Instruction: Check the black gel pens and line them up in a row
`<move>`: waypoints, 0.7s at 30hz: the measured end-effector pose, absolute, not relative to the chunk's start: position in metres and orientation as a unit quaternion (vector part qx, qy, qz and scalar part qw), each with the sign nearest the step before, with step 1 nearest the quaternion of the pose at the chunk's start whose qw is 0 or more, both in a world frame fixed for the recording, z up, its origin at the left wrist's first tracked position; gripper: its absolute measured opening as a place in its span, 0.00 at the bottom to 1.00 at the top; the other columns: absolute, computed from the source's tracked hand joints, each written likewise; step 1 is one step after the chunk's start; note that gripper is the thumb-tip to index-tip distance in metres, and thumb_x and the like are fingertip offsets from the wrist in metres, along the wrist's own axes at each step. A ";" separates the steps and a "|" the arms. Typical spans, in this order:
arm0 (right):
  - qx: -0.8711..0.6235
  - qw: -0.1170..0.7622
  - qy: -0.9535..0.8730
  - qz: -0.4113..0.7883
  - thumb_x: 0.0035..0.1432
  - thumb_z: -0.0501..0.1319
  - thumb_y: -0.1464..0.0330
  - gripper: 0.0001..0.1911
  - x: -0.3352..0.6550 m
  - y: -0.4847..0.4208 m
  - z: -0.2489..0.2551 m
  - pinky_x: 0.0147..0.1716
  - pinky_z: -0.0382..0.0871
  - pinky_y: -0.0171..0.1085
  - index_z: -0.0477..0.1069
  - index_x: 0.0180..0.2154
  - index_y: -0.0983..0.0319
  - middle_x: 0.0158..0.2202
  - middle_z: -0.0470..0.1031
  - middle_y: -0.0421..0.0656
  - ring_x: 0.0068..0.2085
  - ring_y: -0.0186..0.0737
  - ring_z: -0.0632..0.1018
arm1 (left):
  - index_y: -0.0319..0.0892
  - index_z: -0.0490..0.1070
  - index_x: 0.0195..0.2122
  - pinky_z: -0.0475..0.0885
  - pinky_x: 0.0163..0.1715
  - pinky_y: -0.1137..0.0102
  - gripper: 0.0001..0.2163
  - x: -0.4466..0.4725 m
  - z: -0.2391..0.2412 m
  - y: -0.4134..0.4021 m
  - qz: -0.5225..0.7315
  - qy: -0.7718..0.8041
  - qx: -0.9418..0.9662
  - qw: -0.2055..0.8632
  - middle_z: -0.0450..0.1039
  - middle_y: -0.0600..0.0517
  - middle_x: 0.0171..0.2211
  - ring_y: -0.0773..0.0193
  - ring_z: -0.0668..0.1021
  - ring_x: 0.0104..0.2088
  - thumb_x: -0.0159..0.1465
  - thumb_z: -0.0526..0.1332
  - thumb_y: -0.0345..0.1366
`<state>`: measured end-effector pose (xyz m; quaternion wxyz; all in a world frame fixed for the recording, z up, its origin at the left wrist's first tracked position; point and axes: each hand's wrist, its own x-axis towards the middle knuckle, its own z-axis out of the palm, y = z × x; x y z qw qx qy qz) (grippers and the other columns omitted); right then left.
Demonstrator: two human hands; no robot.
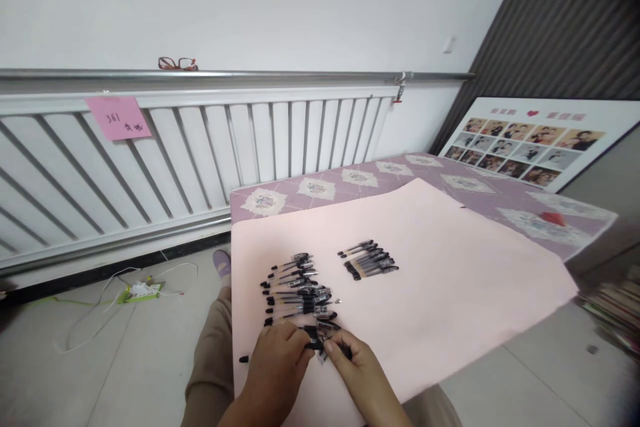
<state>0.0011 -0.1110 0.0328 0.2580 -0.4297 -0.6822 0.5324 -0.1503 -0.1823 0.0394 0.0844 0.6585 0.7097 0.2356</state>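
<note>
A: What are your hands on?

B: Your left hand (280, 353) and right hand (357, 363) meet at the near edge of the pink sheet (450, 280). Both pinch a black pen (320, 341) between fingertips, the left from one end and the right from the other.

A: And where does that pen sit?

B: At the near end of the loose pile (300, 290) of black pens, touching the closest ones. The pile fans out away from you across the sheet's left part.

A: Anything else on the sheet?

B: A tidier bundle (370, 260) of pens lies to the right of the pile, apart from it. One small black cap (243, 359) rests alone by the sheet's left edge.

A: Beyond that?

B: The sheet covers a table with a purple patterned cloth (360, 180). A white radiator (190, 147) runs along the wall, with a pink note (117, 117) stuck on it and red glasses (177, 64) on the ledge above.
</note>
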 end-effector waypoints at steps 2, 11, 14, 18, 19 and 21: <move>-0.423 0.258 -0.683 0.537 0.52 0.57 0.61 0.11 0.001 -0.111 0.033 0.29 0.58 0.32 0.65 0.23 0.60 0.21 0.63 0.35 0.27 0.35 0.65 | 0.46 0.70 0.32 0.64 0.36 0.66 0.05 -0.150 0.040 -0.182 0.229 0.713 0.657 0.092 0.71 0.54 0.33 0.60 0.72 0.35 0.59 0.57 0.30; -0.422 0.263 -0.681 0.537 0.52 0.57 0.60 0.13 0.002 -0.111 0.036 0.29 0.59 0.32 0.65 0.22 0.61 0.21 0.65 0.36 0.27 0.36 0.66 | 0.46 0.70 0.32 0.63 0.37 0.66 0.04 -0.151 0.039 -0.184 0.228 0.714 0.656 0.091 0.70 0.54 0.33 0.60 0.71 0.36 0.60 0.57 0.31; -0.416 0.269 -0.681 0.540 0.52 0.57 0.61 0.11 0.005 -0.110 0.037 0.29 0.59 0.32 0.66 0.23 0.61 0.22 0.65 0.36 0.27 0.35 0.66 | 0.46 0.70 0.32 0.63 0.37 0.66 0.05 -0.153 0.040 -0.183 0.209 0.719 0.656 0.098 0.71 0.54 0.33 0.60 0.72 0.35 0.61 0.56 0.31; -0.406 0.268 -0.677 0.552 0.53 0.58 0.63 0.08 0.011 -0.106 0.038 0.31 0.59 0.31 0.69 0.28 0.61 0.25 0.68 0.36 0.29 0.35 0.67 | 0.47 0.71 0.34 0.63 0.37 0.66 0.06 -0.156 0.042 -0.182 0.207 0.722 0.648 0.125 0.71 0.53 0.34 0.60 0.72 0.36 0.61 0.55 0.31; -0.407 0.266 -0.677 0.553 0.53 0.58 0.63 0.08 0.012 -0.106 0.038 0.31 0.59 0.31 0.69 0.28 0.61 0.25 0.68 0.36 0.30 0.35 0.67 | 0.48 0.71 0.35 0.63 0.37 0.66 0.07 -0.157 0.043 -0.182 0.212 0.720 0.647 0.135 0.71 0.53 0.35 0.60 0.72 0.36 0.61 0.55 0.32; -0.413 0.264 -0.674 0.553 0.52 0.58 0.64 0.07 0.012 -0.105 0.038 0.31 0.59 0.31 0.69 0.28 0.60 0.25 0.68 0.36 0.30 0.35 0.67 | 0.50 0.71 0.40 0.63 0.38 0.66 0.10 -0.157 0.043 -0.182 0.222 0.712 0.648 0.155 0.72 0.53 0.37 0.60 0.72 0.37 0.61 0.54 0.31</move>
